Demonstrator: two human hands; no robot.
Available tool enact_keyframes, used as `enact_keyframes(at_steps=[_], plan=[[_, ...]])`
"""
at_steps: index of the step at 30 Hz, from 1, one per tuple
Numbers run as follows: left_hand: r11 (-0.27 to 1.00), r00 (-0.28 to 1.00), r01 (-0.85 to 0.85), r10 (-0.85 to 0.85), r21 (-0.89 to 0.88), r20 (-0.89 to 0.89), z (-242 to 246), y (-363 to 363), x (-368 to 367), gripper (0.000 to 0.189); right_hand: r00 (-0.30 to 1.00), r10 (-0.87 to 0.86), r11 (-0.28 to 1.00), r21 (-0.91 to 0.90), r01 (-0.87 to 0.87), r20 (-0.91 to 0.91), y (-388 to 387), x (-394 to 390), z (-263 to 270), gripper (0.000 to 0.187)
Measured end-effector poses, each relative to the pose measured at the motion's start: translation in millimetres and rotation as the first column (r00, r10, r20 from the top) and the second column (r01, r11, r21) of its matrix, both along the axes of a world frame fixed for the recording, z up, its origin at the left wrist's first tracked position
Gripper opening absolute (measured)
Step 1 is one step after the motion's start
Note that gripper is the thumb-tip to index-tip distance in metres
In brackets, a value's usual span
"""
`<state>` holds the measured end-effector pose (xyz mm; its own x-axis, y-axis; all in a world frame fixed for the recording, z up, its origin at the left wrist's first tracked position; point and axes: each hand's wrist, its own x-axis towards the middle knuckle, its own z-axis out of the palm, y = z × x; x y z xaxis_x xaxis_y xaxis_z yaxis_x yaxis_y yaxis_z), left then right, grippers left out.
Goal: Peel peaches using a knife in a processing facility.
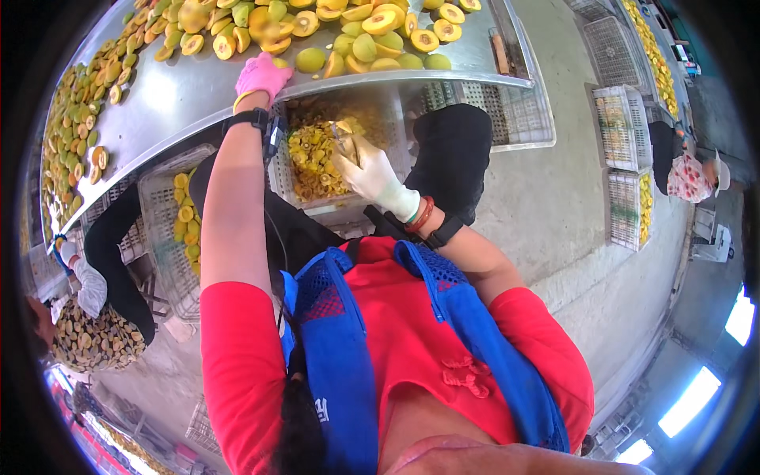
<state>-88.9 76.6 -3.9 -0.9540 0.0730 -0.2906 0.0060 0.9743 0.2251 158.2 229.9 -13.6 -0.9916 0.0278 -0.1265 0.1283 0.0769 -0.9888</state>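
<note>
My left hand (263, 76), in a pink glove, reaches over the near rim of the metal table (157, 113). Its fingers are at the halved yellow-green stone fruit (365, 47), beside one small piece; whether they grip it is hidden. In a white glove, my right hand (371, 175) is closed around a small metal hand tool (344, 139), of which only part shows. That hand is low between my knees, over a plastic crate (396, 127) holding yellow fruit scraps (317, 157).
A wooden-handled tool (500, 53) lies at the table's right end. Left of my leg stands a crate of yellow fruit (169, 237). A co-worker (98, 332) sits at far left, another person (692, 175) at far right near stacked crates (623, 127).
</note>
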Motion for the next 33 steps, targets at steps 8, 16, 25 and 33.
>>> enact_keyframes(at_steps=[8,16,25,33], plan=[[0.26,0.987,-0.163,0.049,0.952,0.156,38,6,130,0.04,0.992,0.082,0.986,-0.149,-0.067,0.095,4,-2,-7,0.012],[-0.099,0.923,-0.385,-0.068,0.918,0.379,37,4,174,0.042,0.979,0.127,0.986,-0.127,-0.107,0.157,-7,1,35,0.019],[-0.119,0.927,-0.369,-0.124,0.922,0.355,53,-3,184,0.05,0.981,0.036,0.981,0.196,0.002,-0.191,-8,7,54,0.017],[0.082,0.999,-0.034,-0.011,0.996,0.035,52,9,193,0.054,0.985,0.065,0.992,0.118,-0.046,-0.161,-10,9,55,0.016]])
